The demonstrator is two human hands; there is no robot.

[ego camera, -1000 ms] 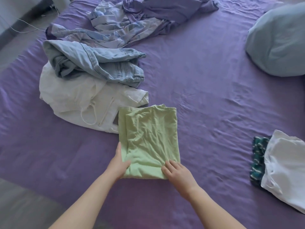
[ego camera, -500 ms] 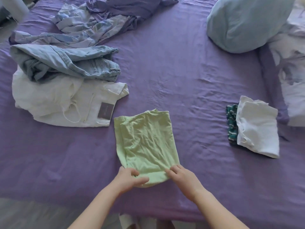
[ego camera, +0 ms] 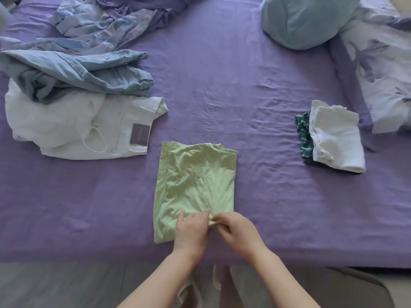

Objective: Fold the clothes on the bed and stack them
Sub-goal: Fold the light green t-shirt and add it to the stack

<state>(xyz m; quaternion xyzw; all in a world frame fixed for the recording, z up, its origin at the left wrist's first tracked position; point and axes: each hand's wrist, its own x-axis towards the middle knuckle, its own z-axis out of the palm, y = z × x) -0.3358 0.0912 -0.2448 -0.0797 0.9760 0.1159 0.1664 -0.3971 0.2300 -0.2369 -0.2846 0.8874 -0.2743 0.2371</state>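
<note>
Left of the green shirt point(ego camera: 195, 185), on the purple bed sheet point(ego camera: 255, 90): white trousers point(ego camera: 73, 127) with a grey tag, light blue jeans point(ego camera: 77, 74) heaped partly over them, crumpled pale patterned cloth point(ego camera: 100, 25) behind both. Near the front edge of the sheet: the green shirt itself, folded to a narrow upright rectangle. At its near end: left hand point(ego camera: 192, 232) laid flat on the cloth, fingers fairly straight; right hand point(ego camera: 239, 233) just beside, fingertips curled and pinching a small ridge of green fabric. Right of the shirt, well apart: folded white top point(ego camera: 335, 138) stacked on a teal patterned garment point(ego camera: 303, 134). Behind that stack: pale blue pillow point(ego camera: 307, 21) and patterned bedding point(ego camera: 387, 70).
</note>
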